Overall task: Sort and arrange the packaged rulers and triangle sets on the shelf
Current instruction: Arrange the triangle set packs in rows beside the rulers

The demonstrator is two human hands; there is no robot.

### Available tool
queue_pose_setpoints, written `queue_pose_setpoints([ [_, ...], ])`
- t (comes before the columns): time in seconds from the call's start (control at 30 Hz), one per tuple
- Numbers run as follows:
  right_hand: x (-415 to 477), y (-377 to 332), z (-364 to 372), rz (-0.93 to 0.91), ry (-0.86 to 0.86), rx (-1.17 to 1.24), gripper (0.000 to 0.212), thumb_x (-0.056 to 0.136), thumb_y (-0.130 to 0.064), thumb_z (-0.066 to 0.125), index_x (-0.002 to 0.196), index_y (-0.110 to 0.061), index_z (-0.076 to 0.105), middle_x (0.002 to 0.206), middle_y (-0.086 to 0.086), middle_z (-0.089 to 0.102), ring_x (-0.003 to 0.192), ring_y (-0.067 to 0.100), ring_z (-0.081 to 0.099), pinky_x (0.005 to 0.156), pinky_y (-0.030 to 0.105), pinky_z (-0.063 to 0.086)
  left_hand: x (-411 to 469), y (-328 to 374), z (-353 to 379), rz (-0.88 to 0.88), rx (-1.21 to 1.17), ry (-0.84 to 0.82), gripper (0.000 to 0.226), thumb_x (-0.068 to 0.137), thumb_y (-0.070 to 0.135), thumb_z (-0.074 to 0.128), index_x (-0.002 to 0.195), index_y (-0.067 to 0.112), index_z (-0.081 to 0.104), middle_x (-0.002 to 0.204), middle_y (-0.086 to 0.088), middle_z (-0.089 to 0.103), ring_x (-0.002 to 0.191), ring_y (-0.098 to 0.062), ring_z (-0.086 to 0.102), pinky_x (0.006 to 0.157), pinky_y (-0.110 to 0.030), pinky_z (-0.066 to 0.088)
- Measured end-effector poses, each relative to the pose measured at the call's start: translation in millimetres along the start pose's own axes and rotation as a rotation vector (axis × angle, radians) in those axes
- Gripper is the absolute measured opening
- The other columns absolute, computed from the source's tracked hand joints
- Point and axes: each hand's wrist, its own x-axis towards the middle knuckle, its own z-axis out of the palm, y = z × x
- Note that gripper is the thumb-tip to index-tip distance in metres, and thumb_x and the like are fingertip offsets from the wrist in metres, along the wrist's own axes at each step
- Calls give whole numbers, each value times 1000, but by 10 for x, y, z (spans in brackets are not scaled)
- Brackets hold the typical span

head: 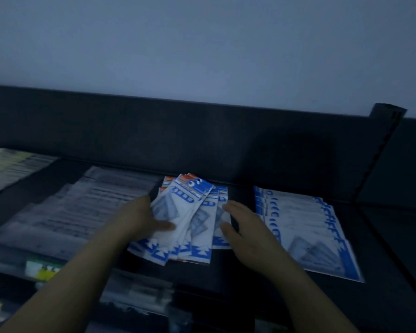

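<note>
A loose, fanned pile of small blue-and-white triangle set packs (190, 219) lies in the middle of the dark shelf (238, 270). My left hand (142, 219) rests on the pile's left side, its thumb laid across the top pack and its fingers hidden under or behind the packs. My right hand (243, 227) sits against the pile's right edge with fingers relaxed and thumb near the packs. To the right lies a neater stack of larger blue-and-white triangle set packs (308, 231). Clear packaged rulers (82, 207) lie in a wide flat stack on the left.
A dark back panel (178, 135) runs behind the shelf, with a slotted upright (384, 131) at its right end. More ruler packs (7, 169) lie at the far left. A yellow-and-white price label (43, 270) sits on the shelf's front edge, with goods on a lower shelf (135, 299).
</note>
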Motion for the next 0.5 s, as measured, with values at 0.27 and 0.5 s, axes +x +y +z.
queue_pose_setpoints([
  [0.27, 315, -329, 542, 178, 114, -47, 19, 92, -34, 54, 100, -18, 61, 102, 0, 52, 101, 17, 50, 74, 21, 32, 15, -207, 15, 100, -434, 82, 28, 80, 35, 74, 77, 14, 56, 69, 2, 57, 59, -7, 52, 46, -23, 32],
  [0.5, 437, -432, 752, 358, 205, -152, 47, 67, -72, 61, 82, -28, 52, 97, -6, 51, 95, 16, 47, 83, 34, 43, -20, -503, 6, 119, -847, 147, 14, 93, 19, 57, 106, 14, 58, 94, -2, 66, 78, -11, 62, 55, -22, 42],
])
